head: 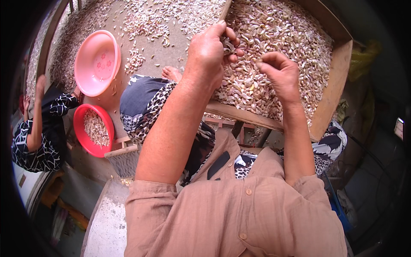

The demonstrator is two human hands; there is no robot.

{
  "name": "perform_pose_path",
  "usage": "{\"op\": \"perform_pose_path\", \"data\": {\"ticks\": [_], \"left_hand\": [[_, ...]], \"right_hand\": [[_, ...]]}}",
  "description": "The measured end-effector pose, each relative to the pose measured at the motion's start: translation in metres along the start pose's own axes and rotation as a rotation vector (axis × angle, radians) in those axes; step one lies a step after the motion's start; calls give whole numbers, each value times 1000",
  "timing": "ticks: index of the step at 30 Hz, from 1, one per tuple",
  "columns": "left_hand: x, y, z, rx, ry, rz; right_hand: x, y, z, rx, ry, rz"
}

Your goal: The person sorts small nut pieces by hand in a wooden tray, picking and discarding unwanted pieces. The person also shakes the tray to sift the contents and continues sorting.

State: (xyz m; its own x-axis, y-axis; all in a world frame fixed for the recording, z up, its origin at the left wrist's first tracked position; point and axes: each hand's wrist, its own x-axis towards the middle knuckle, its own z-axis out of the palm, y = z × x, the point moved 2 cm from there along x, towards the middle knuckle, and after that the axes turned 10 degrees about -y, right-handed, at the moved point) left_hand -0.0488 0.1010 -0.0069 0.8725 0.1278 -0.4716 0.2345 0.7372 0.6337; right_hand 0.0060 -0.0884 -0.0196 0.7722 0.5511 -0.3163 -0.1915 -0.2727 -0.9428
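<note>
Many unpeeled garlic cloves (pixel 257 86) fill a wooden tray (pixel 334 86) in front of me. My left hand (pixel 210 48) is raised over the tray's left part, its fingers curled around several garlic cloves with papery skin (pixel 228 46). To its right, my right hand (pixel 281 72) hovers over the cloves, thumb and forefinger bent close to each other. Whether a small piece sits between those fingertips I cannot tell. The two hands are apart.
A pink plastic basin (pixel 98 64) and a red basin (pixel 93 128) with garlic pieces stand at the left. More cloves (pixel 144 25) lie scattered on the floor. Another person (pixel 38 138) in a patterned top sits at the far left. A bare foot (pixel 171 73) shows beyond my knee.
</note>
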Motion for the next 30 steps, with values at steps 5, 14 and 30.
{"op": "perform_pose_path", "data": {"ticks": [5, 14, 30], "left_hand": [[-1, -11, 6, 75, -37, -89], [6, -3, 0, -59, 7, -34], [11, -2, 7, -22, 1, -5]], "right_hand": [[1, -55, 13, 152, -76, -65], [-4, -16, -27, -749, 106, -140], [-58, 22, -21, -850, -128, -108]]}}
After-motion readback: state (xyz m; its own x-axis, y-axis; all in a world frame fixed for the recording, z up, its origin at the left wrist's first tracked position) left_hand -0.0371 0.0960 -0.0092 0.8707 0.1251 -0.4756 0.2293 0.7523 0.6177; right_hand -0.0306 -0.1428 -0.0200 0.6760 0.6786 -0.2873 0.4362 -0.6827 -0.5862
